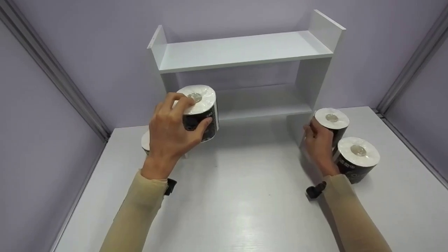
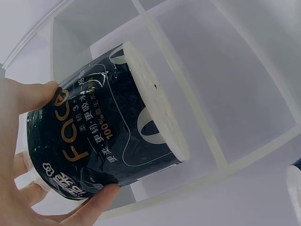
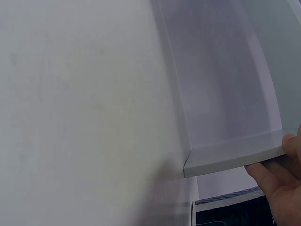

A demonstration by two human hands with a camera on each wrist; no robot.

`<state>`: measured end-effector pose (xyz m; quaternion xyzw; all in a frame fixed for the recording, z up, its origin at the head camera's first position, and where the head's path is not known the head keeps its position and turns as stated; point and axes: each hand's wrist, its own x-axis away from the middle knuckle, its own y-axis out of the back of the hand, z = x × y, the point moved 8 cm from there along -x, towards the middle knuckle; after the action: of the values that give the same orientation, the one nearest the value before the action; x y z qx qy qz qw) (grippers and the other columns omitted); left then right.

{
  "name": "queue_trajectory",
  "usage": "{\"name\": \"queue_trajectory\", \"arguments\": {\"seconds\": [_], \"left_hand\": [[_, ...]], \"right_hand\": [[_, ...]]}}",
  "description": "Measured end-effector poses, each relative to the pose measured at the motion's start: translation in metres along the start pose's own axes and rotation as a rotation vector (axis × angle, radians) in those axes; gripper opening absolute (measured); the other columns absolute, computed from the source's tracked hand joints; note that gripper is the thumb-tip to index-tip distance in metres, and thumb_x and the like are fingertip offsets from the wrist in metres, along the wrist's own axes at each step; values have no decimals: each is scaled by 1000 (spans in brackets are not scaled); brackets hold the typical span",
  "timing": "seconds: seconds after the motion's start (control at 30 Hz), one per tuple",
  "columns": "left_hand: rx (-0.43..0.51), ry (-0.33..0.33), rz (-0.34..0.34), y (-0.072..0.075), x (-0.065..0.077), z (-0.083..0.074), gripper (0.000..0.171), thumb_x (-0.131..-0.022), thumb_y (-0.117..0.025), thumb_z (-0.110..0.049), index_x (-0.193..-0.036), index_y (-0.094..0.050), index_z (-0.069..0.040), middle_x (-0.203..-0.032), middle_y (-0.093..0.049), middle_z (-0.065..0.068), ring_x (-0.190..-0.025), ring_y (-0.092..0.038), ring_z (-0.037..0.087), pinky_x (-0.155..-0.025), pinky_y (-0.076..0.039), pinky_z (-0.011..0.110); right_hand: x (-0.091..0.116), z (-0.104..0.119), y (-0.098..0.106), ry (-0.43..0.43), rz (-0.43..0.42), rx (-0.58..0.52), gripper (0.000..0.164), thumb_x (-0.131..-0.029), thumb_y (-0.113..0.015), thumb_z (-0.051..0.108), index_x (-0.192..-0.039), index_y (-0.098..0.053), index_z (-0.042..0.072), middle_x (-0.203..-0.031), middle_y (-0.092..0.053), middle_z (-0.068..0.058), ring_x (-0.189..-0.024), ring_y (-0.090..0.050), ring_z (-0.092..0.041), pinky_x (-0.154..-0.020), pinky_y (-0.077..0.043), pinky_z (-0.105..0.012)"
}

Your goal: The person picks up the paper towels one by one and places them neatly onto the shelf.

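Note:
My left hand (image 1: 171, 124) grips a toilet paper roll (image 1: 206, 105) with a black printed wrapper and white ends, held up in front of the shelf's left side. In the left wrist view, the thumb and fingers curl round the wrapper of this roll (image 2: 99, 127). With my right hand (image 1: 319, 145) I hold the front edge of the white shelf's right side panel (image 3: 235, 162), thumb on one face and fingers on the other. Two more rolls stand close by the right hand: a rear roll (image 1: 337, 120), partly hidden by it, and a front roll (image 1: 364, 154).
The two-tier white shelf (image 1: 245, 52) stands at the back of the white table (image 1: 241, 196), against a pale wall. Another roll (image 1: 145, 141) stands left of the shelf, mostly hidden behind my left hand. Side walls with metal strips border the table.

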<state>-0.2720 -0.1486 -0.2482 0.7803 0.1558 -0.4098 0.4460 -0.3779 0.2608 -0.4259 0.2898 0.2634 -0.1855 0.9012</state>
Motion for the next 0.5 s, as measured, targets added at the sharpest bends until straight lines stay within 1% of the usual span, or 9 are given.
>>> {"name": "queue_trajectory", "arguments": {"seconds": [0.13,0.3,0.5], "left_hand": [[8,10,4,-2,0,0,46,-84,-91,-40,-113,-72,-10,-119,-67,13,-101,-66,42,-87,-60,55],[6,7,20,-7,-2,-1,46,-84,-90,-41,-113,-72,-11,-119,-66,12,-99,-66,42,-85,-60,54],[-1,-2,0,-8,-7,1,47,-84,-91,-43,-113,-72,-10,-118,-66,12,-98,-66,44,-85,-60,56]], "right_hand": [[0,-1,-3,-2,21,7,12,-104,-59,-4,-96,-66,-8,-96,-75,-25,-82,-66,-28,-67,-41,-8],[0,-3,1,-29,14,18,11,-105,-58,-4,-99,-67,-7,-99,-77,-24,-87,-70,-30,-70,-41,-8],[-1,-3,1,-15,21,-9,11,-105,-58,-4,-100,-67,-8,-97,-75,-25,-87,-70,-31,-71,-43,-6]]}}
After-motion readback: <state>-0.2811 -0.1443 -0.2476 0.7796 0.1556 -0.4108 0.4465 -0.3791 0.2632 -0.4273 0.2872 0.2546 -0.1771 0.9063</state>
